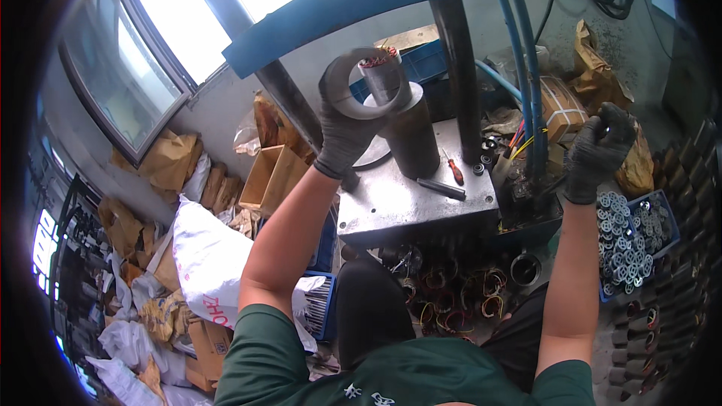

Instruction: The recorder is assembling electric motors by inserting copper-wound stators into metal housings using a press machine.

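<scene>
In the dark grey glove of my left hand [347, 134] is a hollow metal cylinder [338, 81], gripped by its side with its open end facing me. Just behind it, a metal stator [386, 84] with red wires at its top sits on an upright dark post [411, 139] with a pale top. My right hand [602, 146], also gloved, is raised at the right beside the blue hoses, fingers curled; a small shiny bit shows between them, but I cannot tell what it is. On the metal press table [376, 207] lie a red-handled screwdriver [454, 171] and a black rod [441, 189].
A blue press beam [353, 7] on dark columns spans overhead. Blue hoses [529, 83] run down at the right. A blue crate [662, 222] with toothed metal discs stands right, wired coils [451, 297] lie below the table, and an open wooden box [272, 178] and white sack [210, 256] are left.
</scene>
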Tool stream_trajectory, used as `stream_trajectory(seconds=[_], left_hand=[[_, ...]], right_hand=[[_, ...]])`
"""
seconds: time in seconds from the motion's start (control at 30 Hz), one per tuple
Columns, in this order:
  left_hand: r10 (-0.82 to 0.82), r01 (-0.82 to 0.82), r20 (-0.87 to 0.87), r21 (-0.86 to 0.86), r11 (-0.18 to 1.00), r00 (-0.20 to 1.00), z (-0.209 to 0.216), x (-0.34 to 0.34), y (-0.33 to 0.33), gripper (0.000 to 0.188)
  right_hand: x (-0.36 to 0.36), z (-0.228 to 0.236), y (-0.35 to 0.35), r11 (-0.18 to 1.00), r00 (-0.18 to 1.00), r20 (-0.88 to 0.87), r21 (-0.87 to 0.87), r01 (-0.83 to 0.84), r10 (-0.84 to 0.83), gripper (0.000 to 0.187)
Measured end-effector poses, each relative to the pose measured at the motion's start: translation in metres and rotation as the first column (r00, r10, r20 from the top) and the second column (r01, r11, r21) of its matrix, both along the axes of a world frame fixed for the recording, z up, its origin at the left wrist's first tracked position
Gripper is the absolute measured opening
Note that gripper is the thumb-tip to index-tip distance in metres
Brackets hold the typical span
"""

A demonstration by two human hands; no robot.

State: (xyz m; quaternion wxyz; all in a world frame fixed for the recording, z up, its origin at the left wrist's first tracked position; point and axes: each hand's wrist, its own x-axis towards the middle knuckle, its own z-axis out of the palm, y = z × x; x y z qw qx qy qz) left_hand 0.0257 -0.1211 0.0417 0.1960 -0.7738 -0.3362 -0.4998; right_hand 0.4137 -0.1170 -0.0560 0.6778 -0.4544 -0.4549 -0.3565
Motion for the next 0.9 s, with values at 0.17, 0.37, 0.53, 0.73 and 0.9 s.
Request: stream_trajectory(seconds=[0.17, 0.37, 0.53, 0.73, 0.9], left_hand=[[-0.058, 0.058, -0.002, -0.073, 0.996, 0.998, 0.000, 0.003, 0.047, 0.102], [0.006, 0.007, 0.071, -0.190, 0.982, 0.997, 0.011, -0.007, 0.087, 0.103], [0.068, -0.039, 0.112, -0.244, 0.969, 0.991, 0.014, -0.013, 0.095, 0.103], [-0.077, 0.181, 0.357, -0.266, 0.947, 0.931, 0.003, -0.016, 0.097, 0.104], [-0.071, 0.346, 0.526, -0.446, 0.825, 0.847, -0.002, -0.050, 0.107, 0.094]], right_hand=[[-0.005, -0.004, 0.001, 0.996, 0.993, -0.091, -0.011, -0.083, 0.082, 0.024], [-0.007, -0.002, 0.001, 0.996, 0.992, -0.084, 0.015, -0.088, 0.089, 0.026], [-0.010, 0.000, -0.003, 0.994, 0.989, -0.098, 0.012, -0.107, 0.107, 0.027], [-0.009, 0.000, -0.007, 0.991, 0.986, -0.095, 0.025, -0.134, 0.136, 0.028], [-0.012, 0.003, -0.007, 0.984, 0.978, -0.113, 0.052, -0.172, 0.177, 0.025]])
